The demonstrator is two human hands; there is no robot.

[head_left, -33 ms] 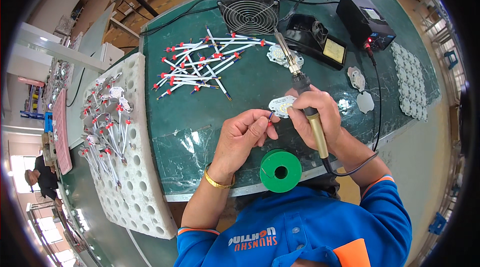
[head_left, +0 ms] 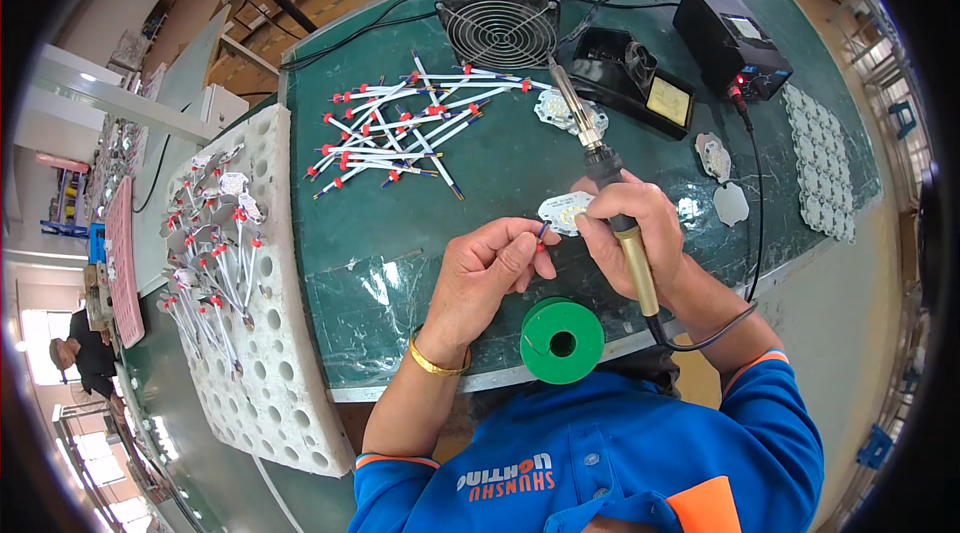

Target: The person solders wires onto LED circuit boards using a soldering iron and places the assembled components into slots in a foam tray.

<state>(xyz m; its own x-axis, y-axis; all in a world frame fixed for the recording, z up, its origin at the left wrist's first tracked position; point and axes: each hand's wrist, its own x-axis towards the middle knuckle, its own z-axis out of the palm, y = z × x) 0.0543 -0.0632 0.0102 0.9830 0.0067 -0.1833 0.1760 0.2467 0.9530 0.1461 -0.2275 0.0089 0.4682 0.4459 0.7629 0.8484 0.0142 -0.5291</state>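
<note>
Pinching wire (head_left: 542,232), left grip (head_left: 488,265); circuit board (head_left: 562,212) between both grips; right grip (head_left: 637,231) holding soldering iron (head_left: 603,165).

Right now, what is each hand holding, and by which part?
The left hand pinches a wire lead near its blue-red end. The right hand grips the soldering iron by its handle; the LED board meets that hand's fingers at its right edge.
</note>
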